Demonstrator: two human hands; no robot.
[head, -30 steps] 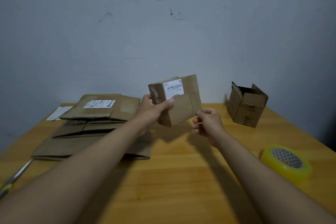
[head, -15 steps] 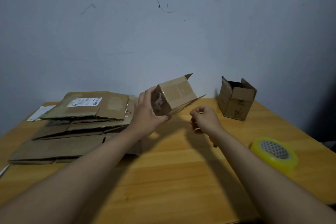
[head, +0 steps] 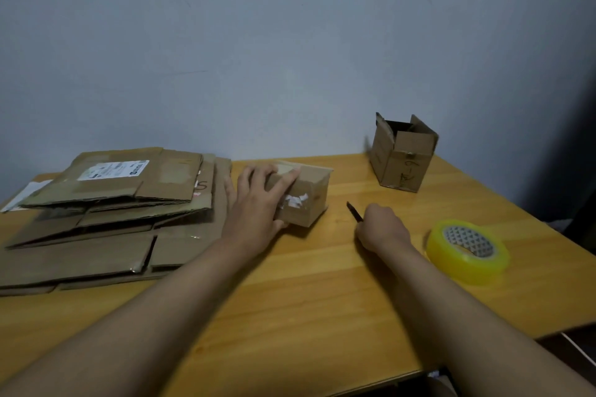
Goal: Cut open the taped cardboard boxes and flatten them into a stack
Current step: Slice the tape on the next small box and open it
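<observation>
A small taped cardboard box (head: 311, 195) with torn white label scraps stands on the wooden table (head: 290, 300) near its middle. My left hand (head: 258, 203) grips the box from its left side, fingers spread over its top and thumb low at the front. Just right of the box, my right hand (head: 382, 229) is curled round a thin dark blade (head: 354, 211) that points up and left toward the box without touching it. A stack of flattened boxes (head: 109, 213) lies to the left.
An opened small box (head: 401, 155) stands upright at the back right by the wall. A yellow roll of clear tape (head: 467, 251) lies right of my right hand. A white paper (head: 22, 193) pokes out behind the stack. The table's front right edge is close.
My left hand has lowered the small box from the air onto the table and turned it. My right hand moved right and down, and the blade's tip now shows.
</observation>
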